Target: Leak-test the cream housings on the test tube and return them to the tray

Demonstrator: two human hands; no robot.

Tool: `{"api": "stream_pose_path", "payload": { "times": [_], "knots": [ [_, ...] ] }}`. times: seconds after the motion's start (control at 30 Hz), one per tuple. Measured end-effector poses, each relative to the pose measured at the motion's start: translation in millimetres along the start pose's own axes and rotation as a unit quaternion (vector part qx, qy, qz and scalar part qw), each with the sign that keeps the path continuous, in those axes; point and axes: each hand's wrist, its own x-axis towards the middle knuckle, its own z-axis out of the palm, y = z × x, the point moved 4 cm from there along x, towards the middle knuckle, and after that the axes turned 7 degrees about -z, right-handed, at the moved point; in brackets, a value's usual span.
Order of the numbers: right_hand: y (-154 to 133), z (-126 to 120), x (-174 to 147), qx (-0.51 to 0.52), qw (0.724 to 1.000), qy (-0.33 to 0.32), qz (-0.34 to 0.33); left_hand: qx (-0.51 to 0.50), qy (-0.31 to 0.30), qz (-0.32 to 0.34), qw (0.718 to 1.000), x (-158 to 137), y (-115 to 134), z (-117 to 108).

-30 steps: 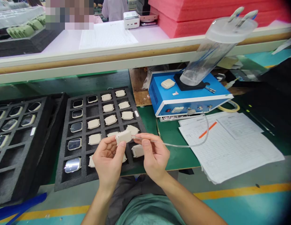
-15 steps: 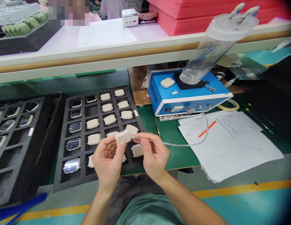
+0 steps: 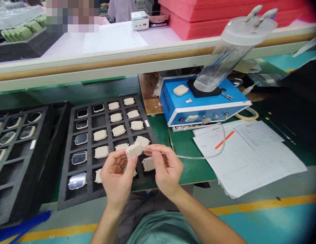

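Between the thumb and fingers of my left hand is a cream watch case, its plain face turned up. My right hand pinches a clear thin tube near its tip, and that tip touches or nearly touches the case's right side. From there the tube loops to the front of a blue box. Beneath my hands lies a black foam tray with several cream cases and some dark-screened ones in its compartments.
A clear cylinder stands on the blue box beside another cream case. Paper sheets with an orange strip lie to the right. More foam trays are at left. A raised shelf edge crosses behind, carrying red foam blocks.
Both hands keep nearly the same pose, with the watch case and tube still held together. The view has shifted very slightly.
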Motion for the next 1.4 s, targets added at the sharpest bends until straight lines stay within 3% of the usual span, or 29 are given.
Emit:
{"api": "stream_pose_path", "payload": {
  "times": [1.4],
  "knots": [
    [2.3,2.6,2.6,-0.013,1.0,-0.003,0.008,0.023,0.027,-0.019,0.999,2.5,-3.9,-3.5]
  ]
}}
